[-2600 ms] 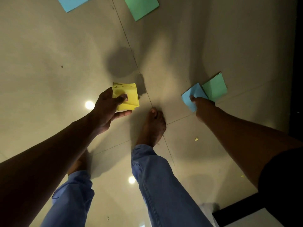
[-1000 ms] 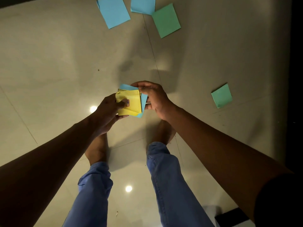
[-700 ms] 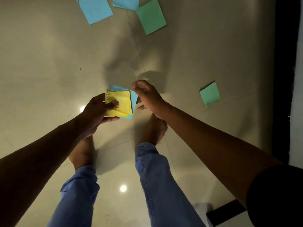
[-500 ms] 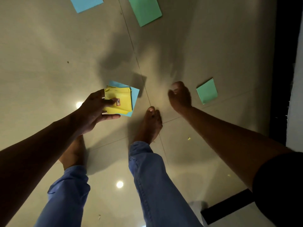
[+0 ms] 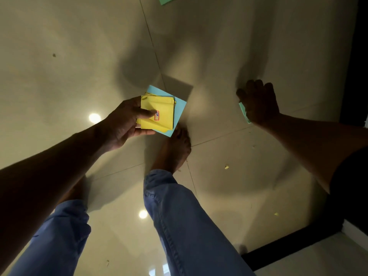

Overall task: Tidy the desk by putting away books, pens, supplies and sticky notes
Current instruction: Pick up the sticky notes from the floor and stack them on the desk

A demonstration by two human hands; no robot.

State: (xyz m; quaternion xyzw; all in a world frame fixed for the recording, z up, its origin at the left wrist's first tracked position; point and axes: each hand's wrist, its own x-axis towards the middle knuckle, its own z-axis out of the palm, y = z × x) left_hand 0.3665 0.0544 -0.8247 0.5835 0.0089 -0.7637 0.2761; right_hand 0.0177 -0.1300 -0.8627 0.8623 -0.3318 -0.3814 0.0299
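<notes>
Tiled floor (image 5: 59, 56); right hand (image 5: 258, 102) lowered over green note (image 5: 243, 111).

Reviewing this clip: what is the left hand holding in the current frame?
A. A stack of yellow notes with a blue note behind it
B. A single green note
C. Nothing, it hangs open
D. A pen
A. The left hand grips a stack of yellow notes, thumb across the top sheet, with a blue note showing behind it.
</notes>
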